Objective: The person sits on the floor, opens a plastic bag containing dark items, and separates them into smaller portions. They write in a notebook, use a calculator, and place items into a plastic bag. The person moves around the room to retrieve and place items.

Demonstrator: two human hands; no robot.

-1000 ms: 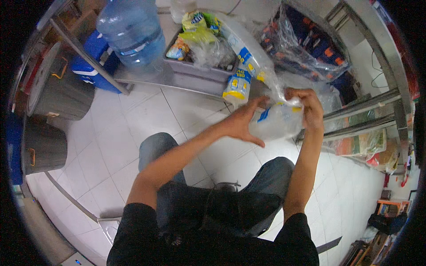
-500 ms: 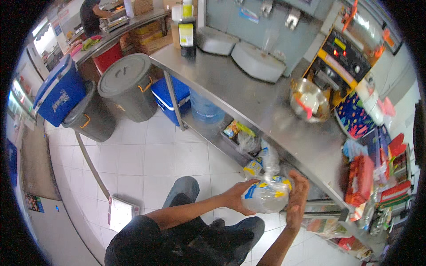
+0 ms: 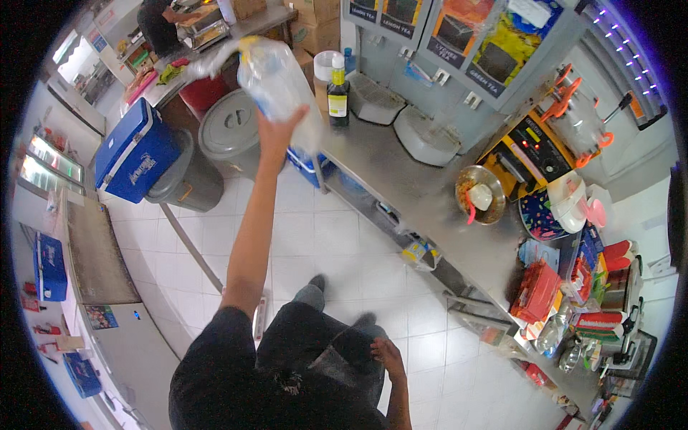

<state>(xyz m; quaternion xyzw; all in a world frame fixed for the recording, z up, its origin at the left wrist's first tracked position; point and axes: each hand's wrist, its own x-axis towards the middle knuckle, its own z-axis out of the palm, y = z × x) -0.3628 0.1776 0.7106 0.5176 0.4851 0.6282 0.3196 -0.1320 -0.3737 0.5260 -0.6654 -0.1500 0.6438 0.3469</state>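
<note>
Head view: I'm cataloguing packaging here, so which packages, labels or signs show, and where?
Clear bag: raised in left hand, yellow-blue packs inside.
Dark bottle: counter, yellow label.
Wall signs: above counter, rectangular, dark with yellow.
Red box: counter's right end.
Blue cooler: on grey bin, white logo.

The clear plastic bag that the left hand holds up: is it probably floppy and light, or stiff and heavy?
Probably floppy: the clear plastic bag looks crumpled, with a loose tail trailing from its top. Likely light for its size, since the left hand alone lifts it high on an outstretched arm. The thin film may be slippery and could tear; its contents are too blurred to judge.
</note>
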